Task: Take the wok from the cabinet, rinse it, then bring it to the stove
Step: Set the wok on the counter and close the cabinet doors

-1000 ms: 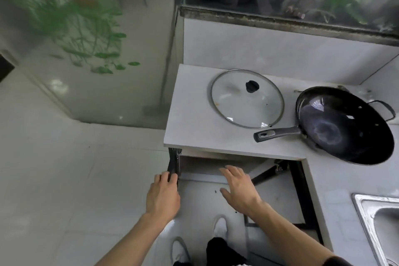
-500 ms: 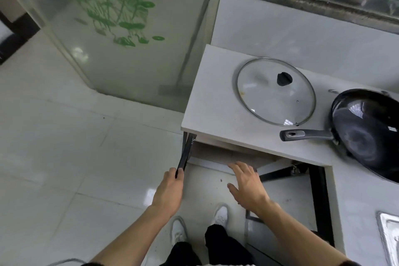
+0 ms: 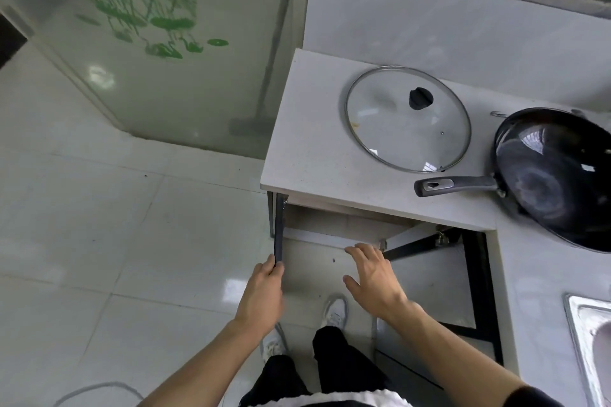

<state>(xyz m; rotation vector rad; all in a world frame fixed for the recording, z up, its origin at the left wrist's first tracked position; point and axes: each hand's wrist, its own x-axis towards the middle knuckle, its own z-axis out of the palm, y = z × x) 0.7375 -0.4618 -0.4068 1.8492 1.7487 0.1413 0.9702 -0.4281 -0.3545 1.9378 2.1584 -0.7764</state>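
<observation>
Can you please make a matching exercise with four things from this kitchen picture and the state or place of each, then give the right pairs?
Things:
1. wok
2. glass lid
3. left hand
4. sink

States or places:
A. grips the edge of the open cabinet door
B. lies flat on the counter, knob up
C. black, on the counter, handle pointing left
D. steel, at the right edge of the view

Pairs: 1-C, 2-B, 3-A, 4-D
</observation>
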